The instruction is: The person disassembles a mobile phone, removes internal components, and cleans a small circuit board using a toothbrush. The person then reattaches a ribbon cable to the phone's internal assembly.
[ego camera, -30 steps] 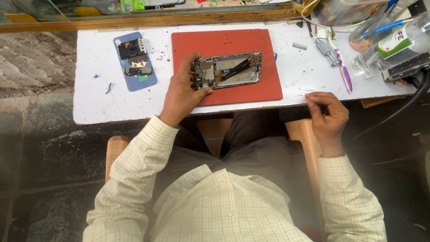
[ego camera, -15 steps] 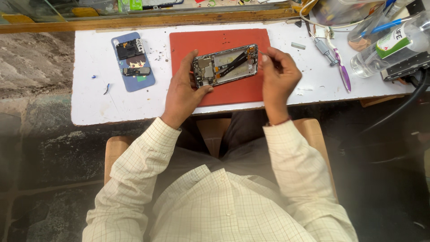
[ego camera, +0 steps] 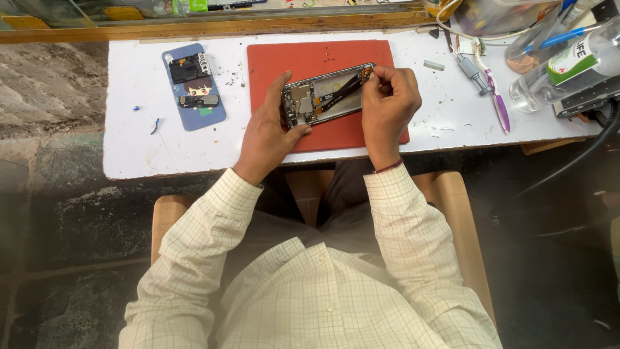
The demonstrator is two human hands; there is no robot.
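An opened phone frame [ego camera: 326,95] with bare circuit parts and a dark ribbon cable lies tilted over a red work mat [ego camera: 310,58]. My left hand [ego camera: 268,132] grips the frame's left end, thumb and fingers around it. At the frame's right end my right hand [ego camera: 387,106] has its fingertips pinched at the upper corner; whether it holds a small part or tool is hidden.
A blue phone back cover [ego camera: 194,87] carrying small dark parts lies left of the mat on the white table [ego camera: 139,145]. A purple toothbrush [ego camera: 496,97], a grey tool [ego camera: 470,68], clear bottles [ego camera: 568,61] and cables crowd the right end. A wooden ledge runs along the far edge.
My right hand came up from the table's near right edge to the phone frame's right end. The left hand has kept its grip, with the frame tilted a little more.
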